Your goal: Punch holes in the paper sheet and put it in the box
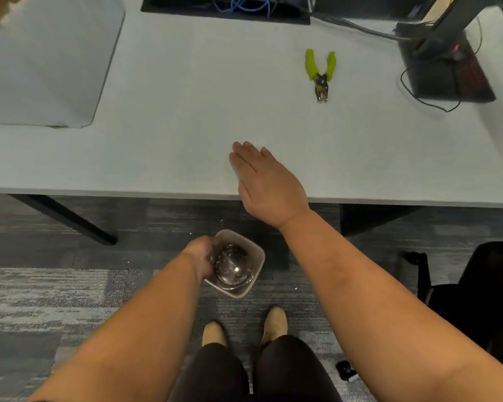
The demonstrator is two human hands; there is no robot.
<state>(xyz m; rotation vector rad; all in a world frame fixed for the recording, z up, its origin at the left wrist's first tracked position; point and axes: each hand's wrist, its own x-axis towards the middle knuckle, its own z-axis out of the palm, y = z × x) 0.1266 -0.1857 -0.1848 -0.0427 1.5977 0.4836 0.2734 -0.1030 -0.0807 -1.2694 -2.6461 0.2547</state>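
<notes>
While the right hand (pixel 269 184) lies flat with straight fingers at the near edge of the white table (pixel 186 111), the left hand (pixel 202 258) grips the rim of a small beige bin (pixel 257 258) held below the table edge, over the grey carpet (pixel 70 285). Inside the bin sits a dark, shiny liner speckled with what look like tiny paper dots. Only 1 view is given, from the head, looking down past both forearms to 2 tan shoes (pixel 275 323).

A green-handled hole punch (pixel 321 74) rests untouched farther back on the table, handles spread, well apart from either hand. No paper sheet shows anywhere, and I cannot tell which object is the box; a pale flat shape (pixel 41 68) at the left may be a lid or container.

My guess is that this is a clean-up step: the flat hand seems poised to sweep punch scraps off the edge into the bin. Next, the bin should sit right under the edge beneath that hand.
</notes>
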